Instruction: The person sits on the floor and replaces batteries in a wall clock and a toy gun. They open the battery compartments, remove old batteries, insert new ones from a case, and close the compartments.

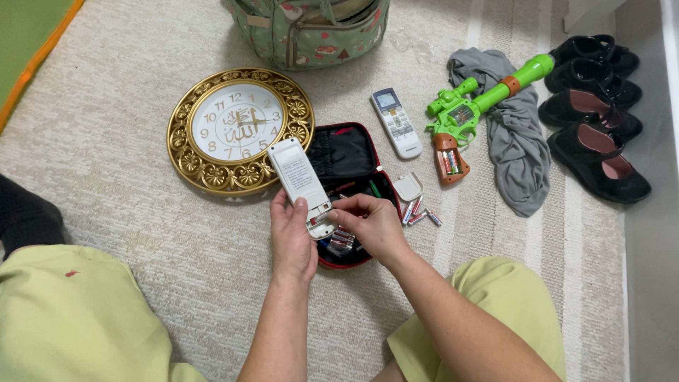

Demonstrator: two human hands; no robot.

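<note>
Left hand [291, 237] gripping white remote [303, 185] at frame centre, right hand [369, 225] pinching at its open battery end, above red pouch [351, 166].

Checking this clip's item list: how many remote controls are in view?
2. One white remote is held back-up in the left hand, the right hand at its open battery slot. The other remote lies face-up on the carpet beside the green toy gun.

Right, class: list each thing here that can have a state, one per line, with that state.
White remote: back up, battery bay open, held by left hand.
Right hand: fingertips at the bay.
Battery cover: off, on carpet.
Red pouch: unzipped.
Loose batteries: lying out.
Second remote: face up.
</note>
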